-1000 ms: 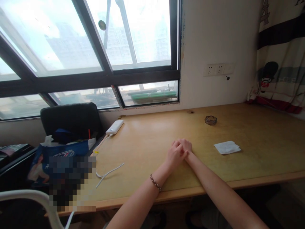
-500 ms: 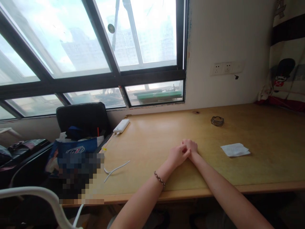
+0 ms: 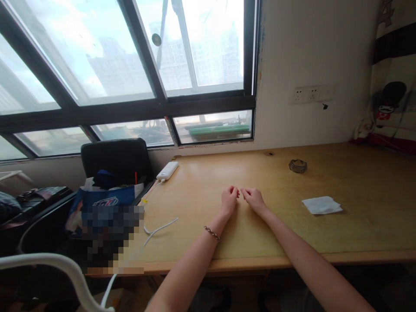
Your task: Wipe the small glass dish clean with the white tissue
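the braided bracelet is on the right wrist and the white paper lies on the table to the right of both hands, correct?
No: the head view shows the braided bracelet on the left wrist, not the right. The white paper does lie on the table to the right of the left hand and right hand.

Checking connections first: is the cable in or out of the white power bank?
In: the cable meets the power bank at its near end.

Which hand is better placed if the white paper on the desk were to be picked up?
Probably the right hand: the white paper lies off to its right. The left hand is farther away, with the right hand between it and the paper.
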The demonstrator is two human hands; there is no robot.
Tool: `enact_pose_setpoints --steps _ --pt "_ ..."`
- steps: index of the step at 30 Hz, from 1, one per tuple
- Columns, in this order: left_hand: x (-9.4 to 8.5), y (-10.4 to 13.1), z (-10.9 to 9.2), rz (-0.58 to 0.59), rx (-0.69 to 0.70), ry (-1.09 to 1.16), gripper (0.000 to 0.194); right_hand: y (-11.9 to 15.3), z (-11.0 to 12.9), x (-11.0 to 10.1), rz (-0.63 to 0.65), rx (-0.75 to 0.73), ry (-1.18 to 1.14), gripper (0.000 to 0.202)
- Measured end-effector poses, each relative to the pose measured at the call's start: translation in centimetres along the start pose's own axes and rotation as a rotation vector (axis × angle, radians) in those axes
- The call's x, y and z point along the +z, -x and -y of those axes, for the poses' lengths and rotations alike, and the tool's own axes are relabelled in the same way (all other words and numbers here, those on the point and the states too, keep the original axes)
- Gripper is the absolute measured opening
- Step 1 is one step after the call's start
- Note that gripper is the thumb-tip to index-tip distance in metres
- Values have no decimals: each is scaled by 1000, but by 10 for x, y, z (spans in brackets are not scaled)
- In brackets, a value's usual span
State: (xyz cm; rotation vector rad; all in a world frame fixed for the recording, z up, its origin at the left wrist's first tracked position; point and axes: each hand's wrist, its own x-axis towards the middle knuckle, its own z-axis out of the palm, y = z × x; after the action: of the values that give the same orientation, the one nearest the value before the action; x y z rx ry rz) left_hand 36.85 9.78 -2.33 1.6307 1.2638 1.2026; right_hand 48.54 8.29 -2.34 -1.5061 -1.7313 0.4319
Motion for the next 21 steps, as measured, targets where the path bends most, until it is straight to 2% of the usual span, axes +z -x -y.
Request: enact_pose_setpoints --steps 3,5,7,9,14,21 --pt "10 2 2 116 -118 386 27 0 0 10 110 24 -309 50" --pt "17 4 5 183 -200 484 30 0 -1 15 162 65 -471 50" --pt "22 4 8 203 -229 469 34 0 -1 19 165 108 -557 49" --pt "24 4 9 200 -195 395 36 0 -2 20 133 139 -561 50" --pt "25 4 10 168 -79 257 35 2 -3 15 71 101 -429 52" --pt "24 3 12 176 -40 199 35 3 0 13 51 66 -337 53"
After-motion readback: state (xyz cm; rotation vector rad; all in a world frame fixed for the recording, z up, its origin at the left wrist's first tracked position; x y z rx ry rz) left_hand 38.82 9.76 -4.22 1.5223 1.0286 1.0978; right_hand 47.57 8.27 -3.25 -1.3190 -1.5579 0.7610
